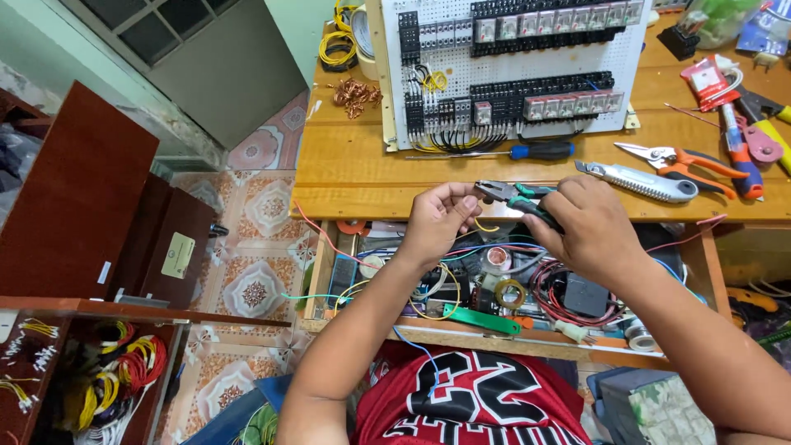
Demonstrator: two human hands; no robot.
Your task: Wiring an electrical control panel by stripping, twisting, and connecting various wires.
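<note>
**Thin yellow wire meeting the pliers**

Head view: over the worktop's (346, 177) front edge, the left hand (437, 218) is pinching a thin yellow wire (484, 227), light, springy, best held near its end. The right hand (589, 227) is closing around the pliers (515, 195), whose stiff tips are nearly shut at the wire.

The right hand (589, 227) hides the pliers' (512, 194) handles, and the yellow wire's (482, 224) gripped end is too small to tell.

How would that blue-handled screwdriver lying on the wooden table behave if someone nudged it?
The screwdriver would probably roll, since its handle looks rounded and it lies flat on the table. Its thin metal shaft looks stiff, not floppy. It seems light enough to slide easily.
</note>
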